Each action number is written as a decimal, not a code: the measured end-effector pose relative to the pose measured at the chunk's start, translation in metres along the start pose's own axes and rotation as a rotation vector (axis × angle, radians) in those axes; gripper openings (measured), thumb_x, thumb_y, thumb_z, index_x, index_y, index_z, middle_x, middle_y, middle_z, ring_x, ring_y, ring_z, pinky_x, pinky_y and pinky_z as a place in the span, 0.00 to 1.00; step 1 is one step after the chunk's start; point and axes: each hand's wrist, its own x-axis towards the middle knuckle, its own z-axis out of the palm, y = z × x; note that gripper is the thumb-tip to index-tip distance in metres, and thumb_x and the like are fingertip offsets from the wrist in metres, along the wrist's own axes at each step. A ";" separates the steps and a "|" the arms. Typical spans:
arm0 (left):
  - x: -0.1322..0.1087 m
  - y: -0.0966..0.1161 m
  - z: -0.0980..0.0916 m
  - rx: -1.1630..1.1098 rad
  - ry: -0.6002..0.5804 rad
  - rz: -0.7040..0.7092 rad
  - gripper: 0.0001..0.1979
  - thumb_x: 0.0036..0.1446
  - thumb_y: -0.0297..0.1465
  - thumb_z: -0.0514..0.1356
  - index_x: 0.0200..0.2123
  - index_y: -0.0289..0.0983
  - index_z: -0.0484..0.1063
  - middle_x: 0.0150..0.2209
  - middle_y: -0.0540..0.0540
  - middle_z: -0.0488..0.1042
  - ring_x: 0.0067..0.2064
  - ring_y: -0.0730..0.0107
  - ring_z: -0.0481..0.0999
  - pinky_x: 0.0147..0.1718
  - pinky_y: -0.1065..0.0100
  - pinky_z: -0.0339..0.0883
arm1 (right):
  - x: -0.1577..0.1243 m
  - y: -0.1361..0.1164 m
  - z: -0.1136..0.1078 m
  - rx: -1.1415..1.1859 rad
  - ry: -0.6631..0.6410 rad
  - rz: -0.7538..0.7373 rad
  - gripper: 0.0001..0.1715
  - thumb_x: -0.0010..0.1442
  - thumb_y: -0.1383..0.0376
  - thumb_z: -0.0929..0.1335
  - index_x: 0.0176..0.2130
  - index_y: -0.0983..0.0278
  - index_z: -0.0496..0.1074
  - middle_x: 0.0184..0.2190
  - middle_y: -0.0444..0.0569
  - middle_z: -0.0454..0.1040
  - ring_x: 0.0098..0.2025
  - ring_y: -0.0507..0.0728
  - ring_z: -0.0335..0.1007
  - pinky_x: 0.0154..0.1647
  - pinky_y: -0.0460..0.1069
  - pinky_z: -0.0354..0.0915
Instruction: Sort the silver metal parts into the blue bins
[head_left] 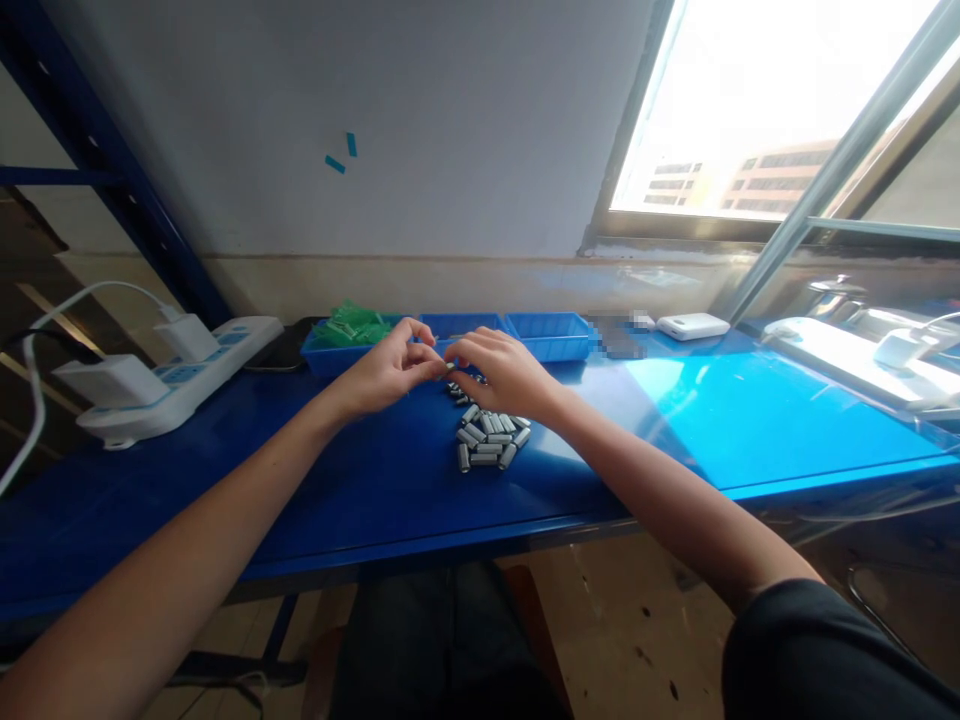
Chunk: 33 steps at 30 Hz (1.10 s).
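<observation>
My left hand (391, 368) and my right hand (501, 370) meet fingertip to fingertip over the blue table (360, 480), both pinched on one small grey cylinder (449, 368) held between them. Just below my right hand lies a pile of several small grey cylinders (489, 438) on the table top. Behind my hands stand blue bins (551, 335) in a row; the left one holds green pieces (352, 324).
A white power strip (176, 385) with white plug-in adapters and a cable lies at the left. A small white box (691, 326) sits at the back right near the window (757, 110). More white devices (900, 350) lie at the far right.
</observation>
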 end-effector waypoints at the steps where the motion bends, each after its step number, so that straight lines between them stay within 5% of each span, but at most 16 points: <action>1: -0.001 0.002 0.000 -0.026 0.010 0.007 0.25 0.50 0.49 0.62 0.40 0.40 0.56 0.28 0.53 0.73 0.32 0.70 0.74 0.33 0.70 0.64 | 0.000 -0.001 -0.004 -0.026 0.033 -0.003 0.10 0.64 0.61 0.63 0.40 0.63 0.70 0.35 0.49 0.74 0.38 0.56 0.65 0.40 0.50 0.59; 4: -0.003 0.009 0.000 0.016 -0.039 0.017 0.23 0.54 0.51 0.58 0.38 0.38 0.59 0.32 0.48 0.74 0.36 0.68 0.74 0.35 0.68 0.65 | 0.003 -0.001 -0.018 -0.096 0.254 0.094 0.13 0.65 0.59 0.61 0.40 0.63 0.70 0.32 0.49 0.72 0.36 0.56 0.65 0.40 0.52 0.59; 8: -0.007 0.019 0.006 0.378 -0.246 0.003 0.20 0.53 0.49 0.60 0.34 0.37 0.68 0.30 0.49 0.72 0.31 0.70 0.69 0.30 0.71 0.62 | 0.008 0.012 -0.031 -0.183 0.506 0.370 0.18 0.68 0.59 0.56 0.45 0.63 0.69 0.32 0.50 0.71 0.37 0.57 0.66 0.44 0.54 0.60; 14: -0.008 0.018 0.019 0.586 -0.517 0.053 0.14 0.55 0.43 0.59 0.35 0.38 0.73 0.33 0.49 0.73 0.33 0.70 0.70 0.31 0.72 0.61 | 0.001 0.042 -0.016 -0.236 0.078 0.509 0.16 0.61 0.58 0.65 0.45 0.64 0.70 0.34 0.50 0.75 0.41 0.61 0.67 0.42 0.54 0.60; 16: -0.006 0.013 0.016 0.621 -0.533 0.039 0.14 0.56 0.43 0.57 0.36 0.38 0.74 0.33 0.49 0.73 0.32 0.70 0.70 0.31 0.72 0.61 | -0.001 0.041 -0.013 -0.209 0.043 0.537 0.16 0.62 0.57 0.64 0.45 0.64 0.71 0.34 0.50 0.76 0.41 0.61 0.67 0.42 0.53 0.60; 22: -0.001 -0.001 -0.003 0.721 -0.434 0.008 0.16 0.55 0.42 0.56 0.38 0.37 0.75 0.35 0.46 0.75 0.34 0.66 0.73 0.33 0.70 0.63 | 0.002 0.008 -0.011 -0.027 -0.096 0.311 0.16 0.61 0.57 0.65 0.44 0.64 0.72 0.33 0.48 0.76 0.40 0.58 0.66 0.41 0.50 0.56; 25: 0.000 -0.001 -0.006 0.646 -0.268 0.035 0.18 0.57 0.44 0.54 0.37 0.36 0.74 0.35 0.45 0.76 0.35 0.65 0.73 0.35 0.68 0.64 | 0.004 -0.005 -0.006 0.004 -0.191 0.198 0.15 0.60 0.57 0.66 0.42 0.63 0.74 0.34 0.48 0.76 0.40 0.57 0.66 0.40 0.50 0.54; 33: -0.001 0.009 0.000 0.369 0.068 0.078 0.22 0.58 0.47 0.54 0.43 0.35 0.72 0.37 0.44 0.76 0.35 0.66 0.72 0.36 0.66 0.65 | 0.006 -0.012 -0.013 -0.109 -0.078 0.223 0.13 0.63 0.58 0.64 0.37 0.63 0.73 0.33 0.49 0.75 0.37 0.57 0.65 0.39 0.51 0.52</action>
